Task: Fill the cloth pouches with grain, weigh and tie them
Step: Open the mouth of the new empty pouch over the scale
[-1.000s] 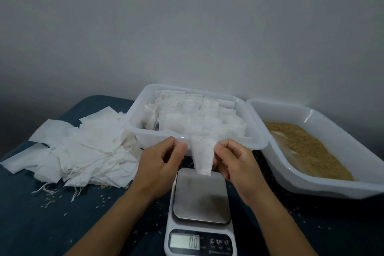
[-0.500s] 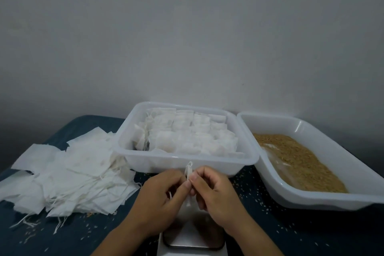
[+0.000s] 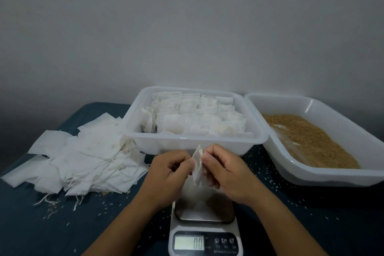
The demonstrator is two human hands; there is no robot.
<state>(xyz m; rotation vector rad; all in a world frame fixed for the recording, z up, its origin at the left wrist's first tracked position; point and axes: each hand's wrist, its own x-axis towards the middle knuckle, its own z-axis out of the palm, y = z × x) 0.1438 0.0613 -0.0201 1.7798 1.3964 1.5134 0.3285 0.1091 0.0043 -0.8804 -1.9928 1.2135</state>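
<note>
Between both hands, above the scale (image 3: 204, 210), a small white pouch (image 3: 198, 167) hangs flat and limp, seemingly empty. The left hand (image 3: 169, 174) and right hand (image 3: 227, 172) each pinch one side of its top edge, probably to part the mouth for filling. Right of the grip sits the grain tray (image 3: 342, 176), within easy reach; behind it, a tub (image 3: 187, 143) of filled pouches; left, a heap of empty ones (image 3: 83, 151).
</note>
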